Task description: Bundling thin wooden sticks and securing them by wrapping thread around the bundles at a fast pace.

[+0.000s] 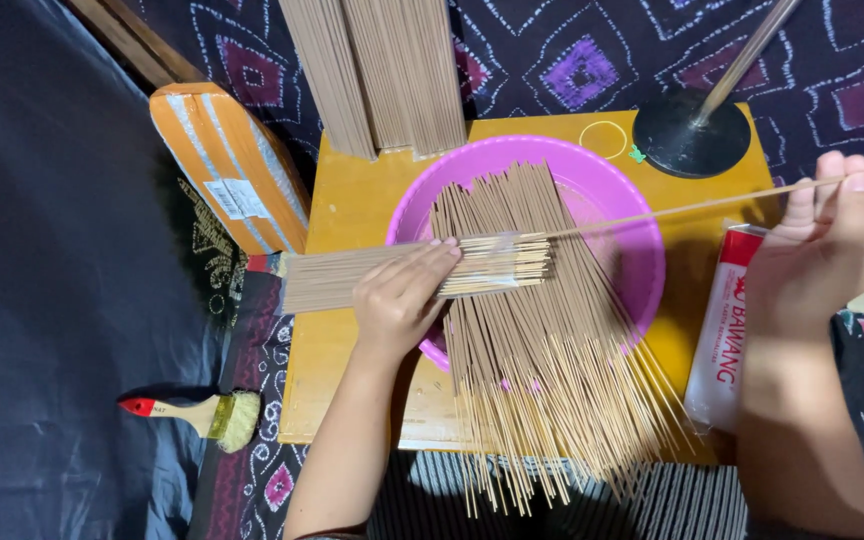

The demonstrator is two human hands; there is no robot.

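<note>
The left hand [399,298] lies palm-down with fingers pressed flat on a small bundle of incense sticks [392,273], which lies crosswise at the 9 o'clock rim of the pink plastic basin [620,215]. The right hand [837,235], at 3 o'clock, pinches one single thin stick [672,210] that reaches back toward the bundle. A loose heap of sticks [542,340] fans from the basin toward 6 o'clock over the yellow wooden board [352,200], with a paintbrush [202,412] at 8 o'clock.
</note>
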